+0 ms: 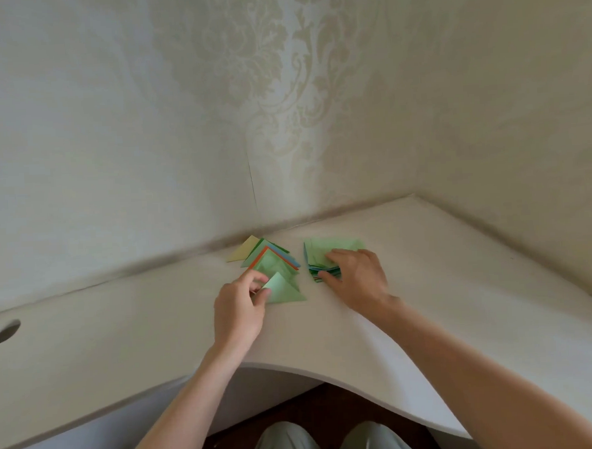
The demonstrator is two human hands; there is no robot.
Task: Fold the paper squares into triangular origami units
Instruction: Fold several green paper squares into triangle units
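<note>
**Green triangle pinched by the left hand, paper stack under the right**

A light green folded triangle (284, 289) is pinched at its near-left corner by the left hand (239, 308); the thumb and curled fingers are closed on the paper's edge. The triangle lies flat on the desk (122, 336), spreading away to the right of that hand.

Just beyond the left hand's fingertips, a fanned pile of folded triangles (272, 258) is seen, touching or overlapping the far side of the held piece. Green, orange and blue edges show in the pile, and a pale yellow triangle (244, 250) sticks out at its far-left end, near the wall (111, 131).

The right hand (355, 272) is laid on a stack of paper squares (327, 253), which sits to the right of the folded pile with a gap of bare desk between. The fingers are bent over the stack's near edge, with the fingertips at its side; whether a sheet is actually gripped cannot be told. The top sheet is green, and darker coloured edges show at the stack's near side.

Far to the left of the left hand, a round hole (3, 332) is cut in the desk. Below the desk's curved front edge, the person's knees (326, 442) in pale trousers are visible.
</note>
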